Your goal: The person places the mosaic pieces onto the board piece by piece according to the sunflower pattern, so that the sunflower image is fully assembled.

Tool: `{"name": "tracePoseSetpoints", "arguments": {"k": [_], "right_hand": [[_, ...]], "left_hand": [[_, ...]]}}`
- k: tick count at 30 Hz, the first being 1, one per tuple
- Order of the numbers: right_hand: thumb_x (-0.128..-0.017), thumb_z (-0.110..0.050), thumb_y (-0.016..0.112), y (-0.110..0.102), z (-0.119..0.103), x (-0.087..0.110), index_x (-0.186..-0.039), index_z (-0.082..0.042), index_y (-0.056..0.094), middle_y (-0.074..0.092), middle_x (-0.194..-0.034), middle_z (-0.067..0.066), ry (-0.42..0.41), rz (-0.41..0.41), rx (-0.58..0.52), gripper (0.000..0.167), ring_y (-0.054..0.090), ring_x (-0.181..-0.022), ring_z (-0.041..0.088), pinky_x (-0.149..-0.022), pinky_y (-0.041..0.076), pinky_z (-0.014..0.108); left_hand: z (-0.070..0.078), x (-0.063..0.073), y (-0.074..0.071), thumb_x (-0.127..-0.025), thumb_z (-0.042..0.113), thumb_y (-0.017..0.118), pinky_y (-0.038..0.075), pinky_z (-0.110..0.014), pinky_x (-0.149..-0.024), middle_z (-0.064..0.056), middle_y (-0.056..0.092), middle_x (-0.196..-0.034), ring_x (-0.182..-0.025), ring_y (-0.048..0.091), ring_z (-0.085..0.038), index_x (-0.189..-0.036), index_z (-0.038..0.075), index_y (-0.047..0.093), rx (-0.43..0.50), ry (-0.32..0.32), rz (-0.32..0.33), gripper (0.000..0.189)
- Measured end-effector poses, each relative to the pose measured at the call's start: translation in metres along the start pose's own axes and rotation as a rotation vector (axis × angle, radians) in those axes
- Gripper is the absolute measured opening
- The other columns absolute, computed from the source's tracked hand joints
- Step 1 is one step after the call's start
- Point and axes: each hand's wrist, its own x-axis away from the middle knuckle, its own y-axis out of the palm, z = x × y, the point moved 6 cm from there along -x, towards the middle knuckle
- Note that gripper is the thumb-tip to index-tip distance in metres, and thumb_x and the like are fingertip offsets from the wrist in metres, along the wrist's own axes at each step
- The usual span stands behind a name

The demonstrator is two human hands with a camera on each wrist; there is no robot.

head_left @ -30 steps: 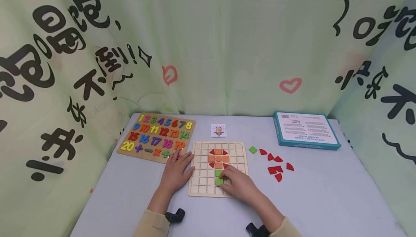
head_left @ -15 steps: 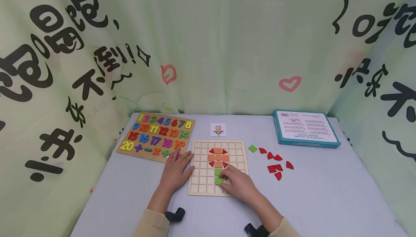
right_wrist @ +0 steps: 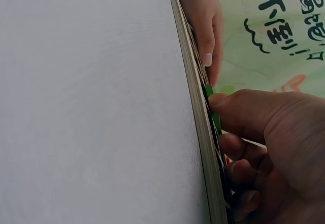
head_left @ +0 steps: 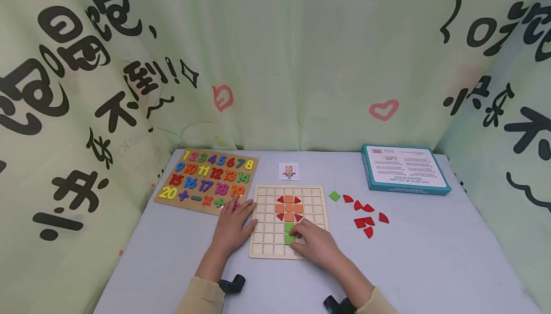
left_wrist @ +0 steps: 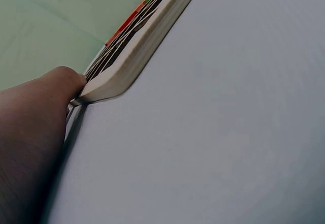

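Note:
A wooden grid board [head_left: 264, 247] lies at the table's middle, bearing orange tiles [head_left: 289, 207] and small red triangles. Two green square tiles form a column below them. My right hand [head_left: 316, 243] pinches the lower green tile [head_left: 288, 240] with thumb and index finger at its right side. In the right wrist view, the thumb presses at a green tile's edge [right_wrist: 216, 120], the other fingers curled beneath. My left hand [head_left: 234, 225] rests flat with fingers spread, thumb against the grid board's left edge and fingertips over the corner of a number puzzle [head_left: 253, 174].
Right of the grid board lie a loose green tile [head_left: 335, 196] and several red pieces [head_left: 368, 221]. Behind it is a small pattern card [head_left: 289, 171]. A teal box [head_left: 406, 169] occupies the back right, before a printed curtain [head_left: 267, 65].
Both hands and the tiles keep their places on the board; only the head view has shifted very slightly.

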Motion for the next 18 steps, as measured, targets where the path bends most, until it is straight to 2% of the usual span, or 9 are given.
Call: {"name": "tracePoseSetpoints", "arguments": {"k": [18], "right_hand": [[-0.082, -0.030, 0.080, -0.0019, -0.0016, 0.0007, -0.099, -0.024, 0.071, 0.056, -0.088, -0.014, 0.031, 0.000, 0.003, 0.021, 0.050, -0.077, 0.003, -0.067, 0.046, 0.021]], "left_hand": [[-0.0010, -0.0004, 0.0011, -0.095, 0.051, 0.056, 0.015, -0.052, -0.125, 0.008, 0.048, -0.152, -0.154, 0.018, -0.028, -0.145, 0.029, 0.051, -0.002, 0.005, 0.005, 0.055]]}}
